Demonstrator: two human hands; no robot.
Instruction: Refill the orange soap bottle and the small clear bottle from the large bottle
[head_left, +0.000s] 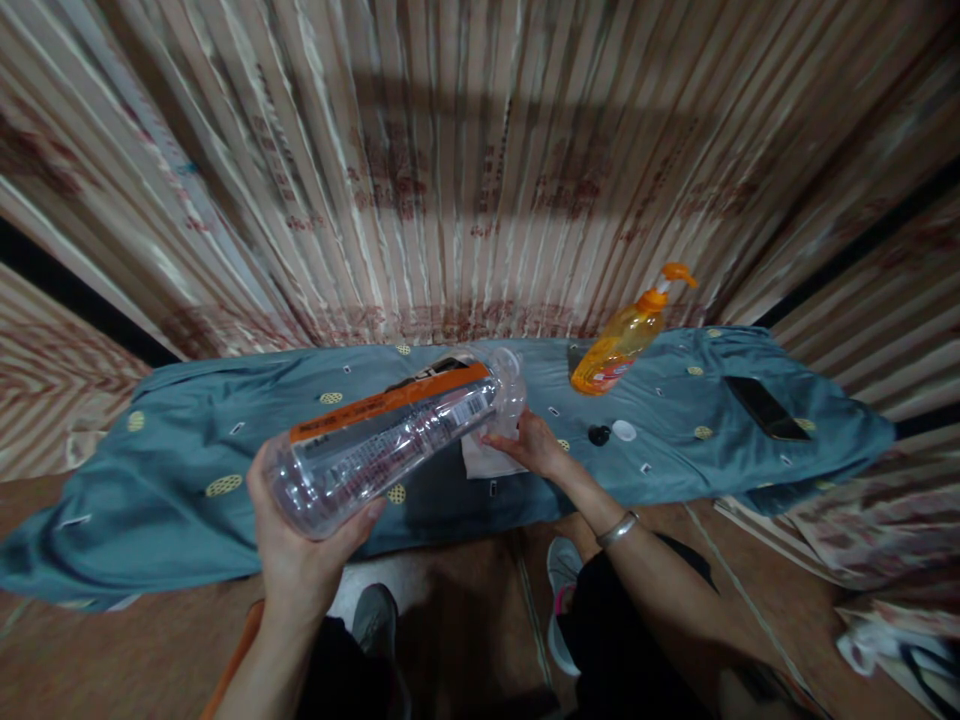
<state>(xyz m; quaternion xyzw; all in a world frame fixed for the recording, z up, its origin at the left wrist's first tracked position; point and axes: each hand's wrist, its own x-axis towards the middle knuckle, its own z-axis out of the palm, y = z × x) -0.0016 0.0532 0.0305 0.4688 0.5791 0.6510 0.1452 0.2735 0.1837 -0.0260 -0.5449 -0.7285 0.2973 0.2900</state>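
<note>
Between our hands (416, 490) we hold a clear bottle (390, 435) with an orange label, while an orange pump bottle (616, 348) stands beyond our right hand (534, 445).

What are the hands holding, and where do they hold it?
A big clear bottle: the left hand grips its bottom end, and the right hand is at its neck.

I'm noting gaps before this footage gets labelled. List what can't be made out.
All in the head view:
Small print on the clear bottle: blurred.
Some fingers of the left hand: hidden by the bottle.
Part of the pale cloth: covered by the bottle and right hand.
The small black item: too small to identify.
</note>
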